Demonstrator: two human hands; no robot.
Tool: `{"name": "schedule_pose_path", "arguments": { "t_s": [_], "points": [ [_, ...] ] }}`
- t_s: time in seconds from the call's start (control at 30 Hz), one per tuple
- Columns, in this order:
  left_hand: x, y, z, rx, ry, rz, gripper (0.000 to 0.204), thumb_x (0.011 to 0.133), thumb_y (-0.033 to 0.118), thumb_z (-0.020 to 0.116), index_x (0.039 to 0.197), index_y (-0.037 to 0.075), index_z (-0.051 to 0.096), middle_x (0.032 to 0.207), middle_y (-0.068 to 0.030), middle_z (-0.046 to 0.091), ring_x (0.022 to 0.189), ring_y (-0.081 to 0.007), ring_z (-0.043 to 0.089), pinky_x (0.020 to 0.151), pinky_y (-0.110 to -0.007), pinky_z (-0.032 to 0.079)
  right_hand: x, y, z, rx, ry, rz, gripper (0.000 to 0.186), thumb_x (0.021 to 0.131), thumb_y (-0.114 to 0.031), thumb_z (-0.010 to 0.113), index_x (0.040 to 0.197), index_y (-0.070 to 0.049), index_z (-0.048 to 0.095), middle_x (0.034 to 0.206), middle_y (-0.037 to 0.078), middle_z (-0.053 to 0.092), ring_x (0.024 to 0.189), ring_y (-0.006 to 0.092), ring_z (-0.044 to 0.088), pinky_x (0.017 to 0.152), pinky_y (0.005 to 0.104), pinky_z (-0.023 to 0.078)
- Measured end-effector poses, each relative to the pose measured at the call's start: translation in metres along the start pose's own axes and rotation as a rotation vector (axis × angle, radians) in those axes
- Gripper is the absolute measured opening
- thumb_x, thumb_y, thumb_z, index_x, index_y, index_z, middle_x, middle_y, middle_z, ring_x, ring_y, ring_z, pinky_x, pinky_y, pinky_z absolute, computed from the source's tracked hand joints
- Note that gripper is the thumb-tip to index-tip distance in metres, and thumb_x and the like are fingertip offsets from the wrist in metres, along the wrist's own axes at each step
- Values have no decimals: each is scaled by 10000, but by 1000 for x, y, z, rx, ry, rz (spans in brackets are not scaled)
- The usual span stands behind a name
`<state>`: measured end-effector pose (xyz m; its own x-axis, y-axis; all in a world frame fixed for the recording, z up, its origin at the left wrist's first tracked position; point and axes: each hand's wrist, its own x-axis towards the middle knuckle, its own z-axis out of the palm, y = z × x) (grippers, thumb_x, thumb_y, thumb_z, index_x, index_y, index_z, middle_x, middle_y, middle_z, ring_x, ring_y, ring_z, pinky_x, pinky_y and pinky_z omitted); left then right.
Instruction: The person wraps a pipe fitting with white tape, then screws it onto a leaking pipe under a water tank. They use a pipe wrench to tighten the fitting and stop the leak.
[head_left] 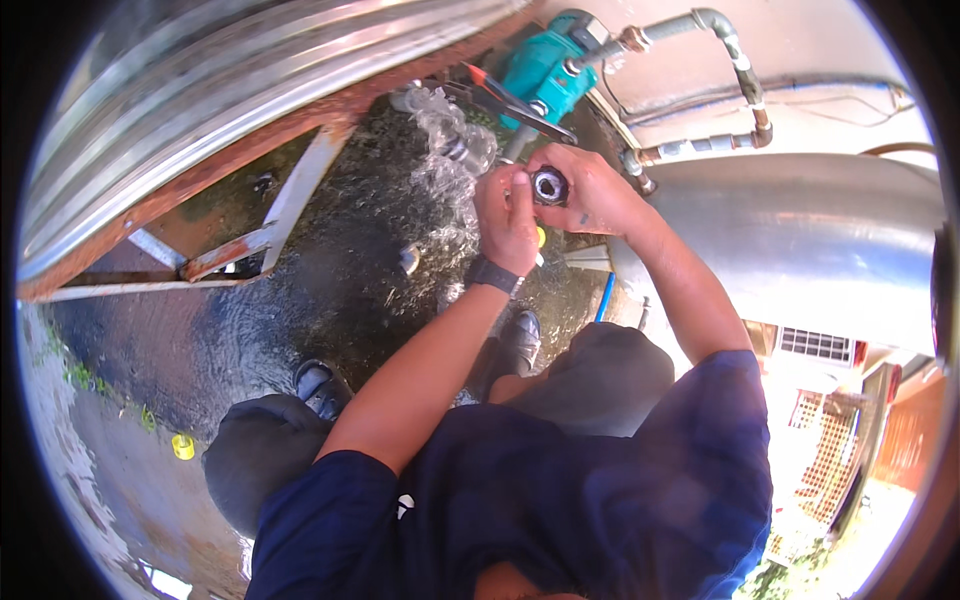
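Two hands meet just above the frame's centre on a short metal pipe fitting point(549, 186): the left hand point(508, 218) pinches its near side, and the right hand point(590, 192) wraps the far side, apparently to keep its open end facing up. Water point(447, 150) sprays just left of them, while the teal pump point(545, 68) and grey pipework point(735, 60) stand above, toward the upper right.

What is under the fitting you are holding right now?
Under the round pipe fitting, held by both hands, lie wet ground and splashing water. A small yellow piece peeks out; the left hand covers the rest.
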<state>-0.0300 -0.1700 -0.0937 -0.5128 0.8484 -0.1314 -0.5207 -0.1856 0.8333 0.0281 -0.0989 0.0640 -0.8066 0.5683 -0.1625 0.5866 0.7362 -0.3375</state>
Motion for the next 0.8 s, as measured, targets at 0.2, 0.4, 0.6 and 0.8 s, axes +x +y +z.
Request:
{"name": "schedule_pose_path", "arguments": {
  "t_s": [0.2,0.4,0.6,0.8],
  "points": [
    [27,7,-36,-1,-706,-25,788,1050,653,450,1434,-30,538,1315,-184,647,1201,-215,621,1005,-344,481,-16,22,10,139,39,-33,552,695,-207,930,1153,-53,662,1054,132,701,948,321,693,826,406,562],
    [38,24,-46,157,-796,-159,1049,932,793,517,1530,-60,400,1372,-182,626,1287,-240,593,1060,-349,467,-20,39,14,284,-22,-58,531,720,-147,903,1197,-60,686,1099,130,699,963,303,693,833,400,578],
    [51,41,-20,578,-862,-104,1259,820,847,623,1582,-80,241,1224,-251,685,1109,-337,716,901,-411,570,-46,59,20,344,160,-4,406,785,-109,823,1170,-49,709,919,121,702,776,267,708,726,378,598],
    [56,80,25,1266,-1218,11,1350,757,833,708,1589,-99,196,1007,-239,716,879,-359,735,730,-410,586,-86,64,42,447,359,147,450,763,-132,848,1183,-41,713,874,111,699,798,265,718,765,388,608]
  ]
}}
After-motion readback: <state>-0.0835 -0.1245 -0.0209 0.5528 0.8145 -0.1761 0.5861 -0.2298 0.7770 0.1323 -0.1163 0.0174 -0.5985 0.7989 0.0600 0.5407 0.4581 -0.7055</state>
